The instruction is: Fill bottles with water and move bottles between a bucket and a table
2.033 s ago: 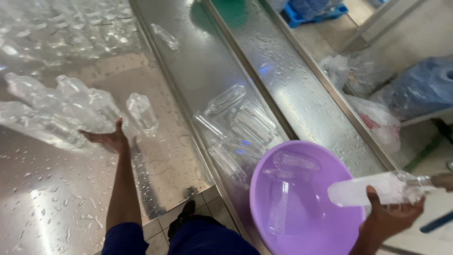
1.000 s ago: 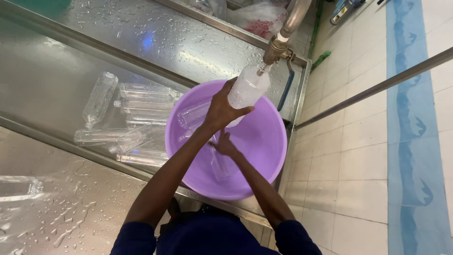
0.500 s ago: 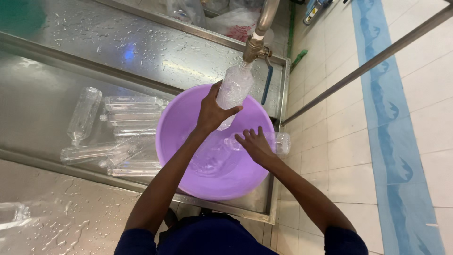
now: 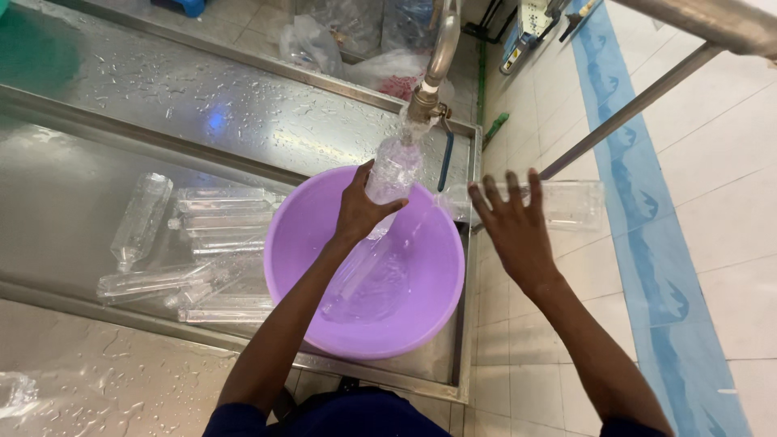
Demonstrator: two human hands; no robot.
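My left hand [image 4: 358, 212] grips a clear plastic bottle [image 4: 394, 168], holding its mouth up against the tap [image 4: 425, 99]. Water runs over it into the purple basin [image 4: 279, 243] below. The basin holds water and another clear bottle [image 4: 356, 275] lying in it. My right hand [image 4: 515, 233] is past the basin's right rim, fingers spread over a second clear bottle [image 4: 576, 205] that it holds level above the sink's end and the tiled floor. The basin sits in a steel sink trough [image 4: 73, 194].
Several empty clear bottles [image 4: 198, 243] lie in the trough left of the basin. A wet steel counter [image 4: 105, 372] runs along the near left. Plastic bags [image 4: 312, 40] sit behind the sink. A slanted metal rail [image 4: 631, 105] crosses the tiled floor [image 4: 720, 202] at right.
My right hand has come out of the basin and moved right, now holding a bottle outside the rim. My left hand keeps its bottle at the tap.
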